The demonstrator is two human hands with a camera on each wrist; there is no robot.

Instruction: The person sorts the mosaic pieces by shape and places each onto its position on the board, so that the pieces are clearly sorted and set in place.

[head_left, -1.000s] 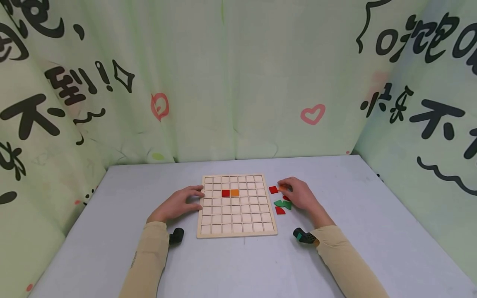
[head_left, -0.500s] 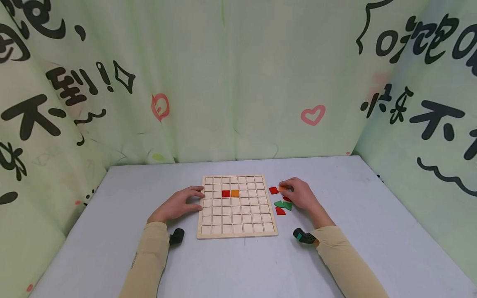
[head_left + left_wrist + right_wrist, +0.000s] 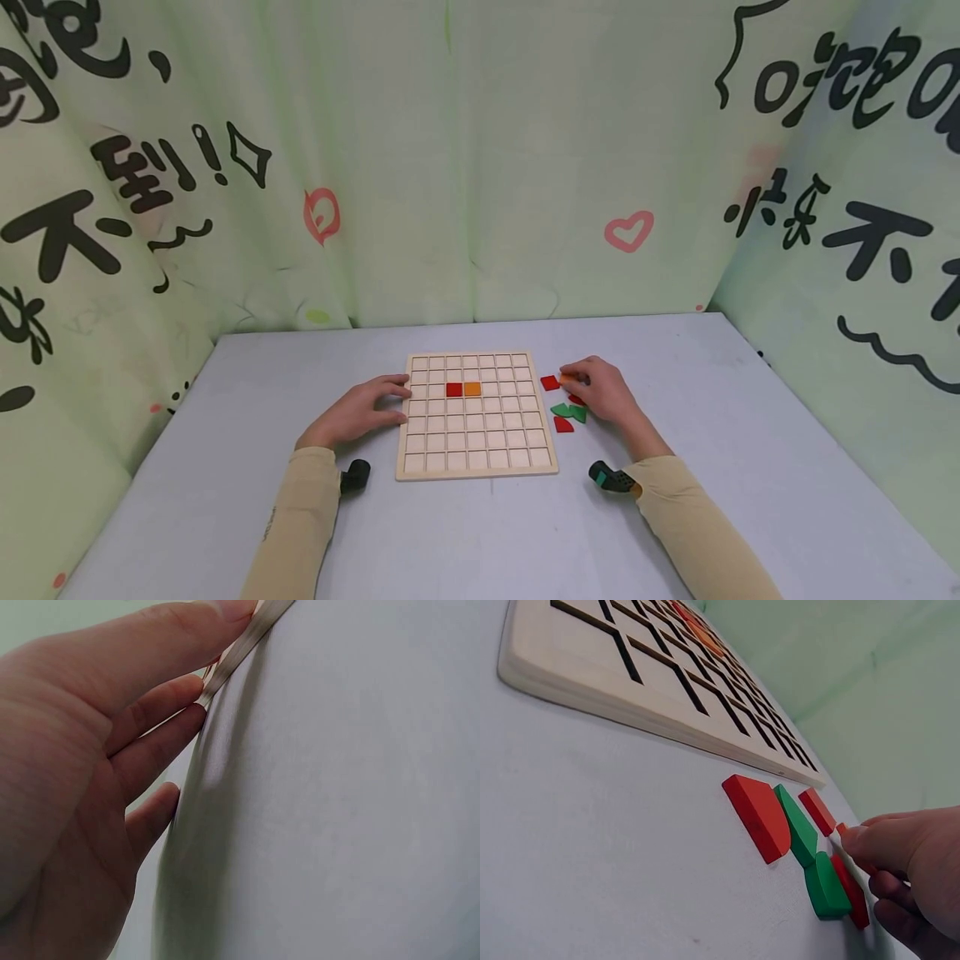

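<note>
A square wooden grid board (image 3: pixel 476 477) lies on the table; a red square tile (image 3: pixel 454 389) and an orange square tile (image 3: pixel 472 388) sit side by side in its cells. My left hand (image 3: pixel 367 410) rests at the board's left edge, thumb and fingertips touching the rim. To the right of the board, my right hand (image 3: pixel 603 389) pinches a small orange piece (image 3: pixel 842 828), mostly hidden by the thumb. Around that hand lie a red piece (image 3: pixel 550 382), two green pieces (image 3: pixel 799 825), a red piece with a rounded side (image 3: pixel 759 817) and another red piece (image 3: pixel 853 892) partly under the fingers.
The white-covered table (image 3: pixel 480 542) extends around the board. Pale green curtains (image 3: pixel 480 167) with dark writing and hearts hang behind and at both sides. A black wrist device (image 3: pixel 356 476) sits by the left sleeve, and another device (image 3: pixel 611 477) by the right.
</note>
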